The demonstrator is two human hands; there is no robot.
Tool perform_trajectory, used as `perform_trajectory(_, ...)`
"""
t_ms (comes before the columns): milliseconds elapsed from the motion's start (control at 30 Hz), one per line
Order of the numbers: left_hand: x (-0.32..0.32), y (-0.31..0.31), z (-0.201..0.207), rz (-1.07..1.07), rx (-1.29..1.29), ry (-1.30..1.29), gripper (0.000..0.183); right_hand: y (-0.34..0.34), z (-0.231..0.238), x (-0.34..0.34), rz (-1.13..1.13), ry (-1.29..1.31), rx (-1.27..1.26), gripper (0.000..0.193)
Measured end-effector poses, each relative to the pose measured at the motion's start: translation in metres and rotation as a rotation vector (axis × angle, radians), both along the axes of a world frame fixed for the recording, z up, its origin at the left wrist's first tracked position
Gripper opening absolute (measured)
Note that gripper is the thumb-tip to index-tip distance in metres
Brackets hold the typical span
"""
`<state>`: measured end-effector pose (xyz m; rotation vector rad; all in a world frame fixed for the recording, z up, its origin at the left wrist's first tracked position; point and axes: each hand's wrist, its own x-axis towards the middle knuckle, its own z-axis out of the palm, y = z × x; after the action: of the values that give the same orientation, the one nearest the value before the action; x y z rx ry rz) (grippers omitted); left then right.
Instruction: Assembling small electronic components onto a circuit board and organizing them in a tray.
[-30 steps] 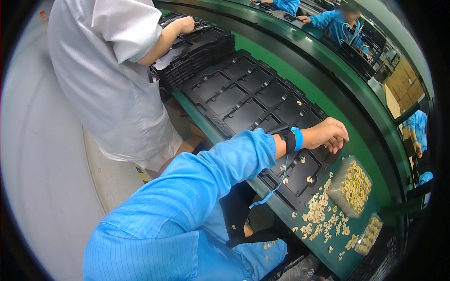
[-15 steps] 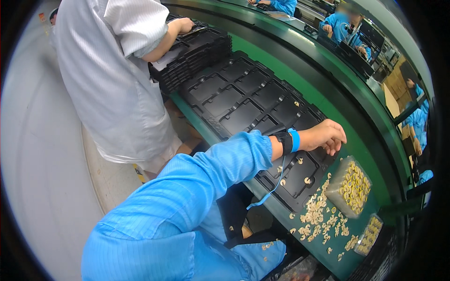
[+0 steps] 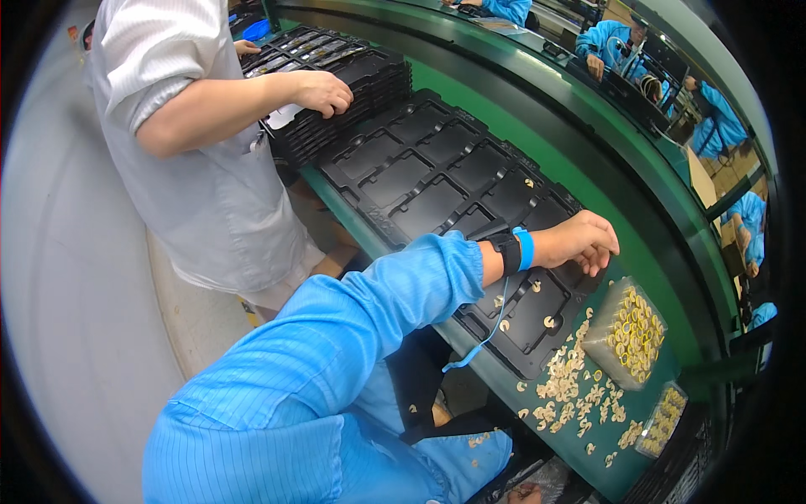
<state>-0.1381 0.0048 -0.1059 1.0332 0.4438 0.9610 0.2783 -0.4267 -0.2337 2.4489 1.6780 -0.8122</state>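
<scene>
My left hand (image 3: 581, 241) hovers over or rests at the right end of a black moulded tray (image 3: 395, 186); whether it touches is unclear. Its fingers are loosely bent and somewhat apart, with nothing visible in them. A black band and a blue wrist strap (image 3: 525, 249) with a hanging cord circle the wrist. Small cream ring-shaped pieces (image 3: 564, 378) lie scattered beside the tray, and a few sit in its pockets. Near my hand stands a clear box of yellow-rimmed round pieces (image 3: 635, 336). At the lower edge, a bit of skin, probably my right hand (image 3: 525, 494), shows beside clear plastic; its fingers are hidden.
A smaller clear pack (image 3: 662, 420) of similar pieces lies at the green table's (image 3: 583, 454) right end. To the left, a co-worker in a pale coat (image 3: 201, 193) stands by a stack of black trays (image 3: 369, 88). Other people in blue work beyond the dark rail (image 3: 546, 80).
The co-worker has shifted left, with the near forearm now held out across the stacked trays, uncovering more of the stack's filled top. My left hand has barely moved.
</scene>
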Motion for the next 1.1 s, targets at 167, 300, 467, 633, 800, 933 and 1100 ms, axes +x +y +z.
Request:
perform_trajectory(167, -0.001, 0.002, -0.002, -0.015, 0.015, -0.008, 0.018, -0.014, -0.015, 0.018, -0.001, -0.004, 0.057, 0.029)
perform_trajectory(300, 0.001, 0.003, -0.002, -0.023, 0.012, -0.006, 0.017, -0.028, -0.013, 0.034, -0.109, 0.086, 0.085, 0.027)
perform_trajectory(467, -0.002, 0.002, -0.003, 0.001, 0.014, 0.023, 0.017, 0.01, 0.071, -0.01, -0.028, -0.145, 0.172, 0.034)
perform_trajectory(633, 0.001, 0.004, -0.005, -0.022, 0.013, 0.018, 0.017, 0.01, 0.088, -0.009, 0.05, -0.188, 0.18, 0.028)
perform_trajectory(800, 0.0, 0.003, -0.004, -0.019, 0.009, 0.025, 0.017, 0.012, 0.103, -0.015, 0.092, -0.247, 0.057, 0.025)
perform_trajectory(933, 0.0, 0.002, -0.003, -0.021, 0.01, 0.03, 0.017, 0.007, 0.117, -0.017, 0.077, -0.263, 0.091, 0.026)
perform_trajectory(1100, 0.0, 0.001, -0.003, -0.022, 0.016, 0.053, 0.017, 0.005, 0.109, -0.007, 0.094, -0.301, 0.14, 0.032)
